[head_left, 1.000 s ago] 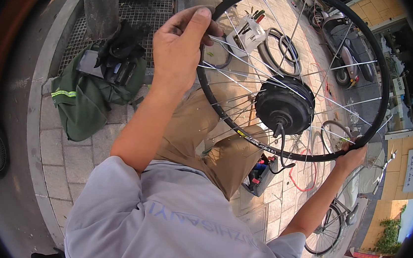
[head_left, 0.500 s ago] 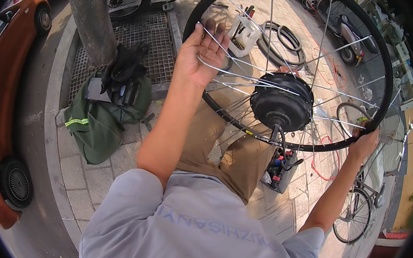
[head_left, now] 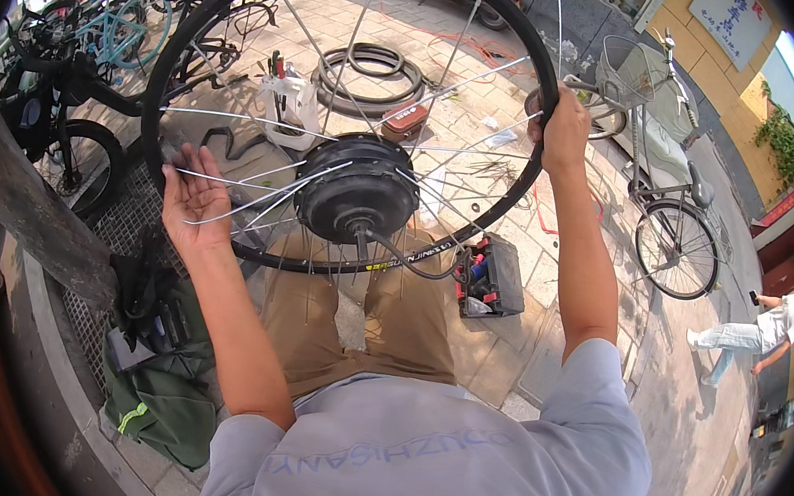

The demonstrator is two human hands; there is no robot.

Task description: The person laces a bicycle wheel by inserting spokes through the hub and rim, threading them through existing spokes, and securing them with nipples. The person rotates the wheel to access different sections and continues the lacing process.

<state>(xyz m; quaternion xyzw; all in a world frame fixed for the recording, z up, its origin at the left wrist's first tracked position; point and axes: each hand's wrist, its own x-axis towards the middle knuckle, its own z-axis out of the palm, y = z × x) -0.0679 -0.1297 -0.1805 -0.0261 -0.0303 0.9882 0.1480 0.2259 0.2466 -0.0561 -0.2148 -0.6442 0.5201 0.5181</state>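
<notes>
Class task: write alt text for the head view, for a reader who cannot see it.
A person holds up a black spoked bicycle wheel with a black hub motor, right hand gripping the rim, left hand open against the spokes. A black toolbox sits on the paving below.

- My left grip point(head_left: 193, 202) sits among the loose spokes point(head_left: 258, 198) inside the wheel rim point(head_left: 160, 82); thin wires cross in front of my palm and fence the way toward the hub motor point(head_left: 357, 187).
- The hub motor blocks the wheel's middle, and its cable point(head_left: 414, 267) loops down beside my knees.
- Wide gaps between spokes lie open in the upper half of the wheel.
- My right grip point(head_left: 564, 130) clamps the rim's outer edge; outside it, to the right, the air is free.
- Below the wheel, an open toolbox point(head_left: 495, 277) stands by my right leg.
- A green bag point(head_left: 163, 398) crowds my left side, beside the tree trunk point(head_left: 20, 193).
</notes>
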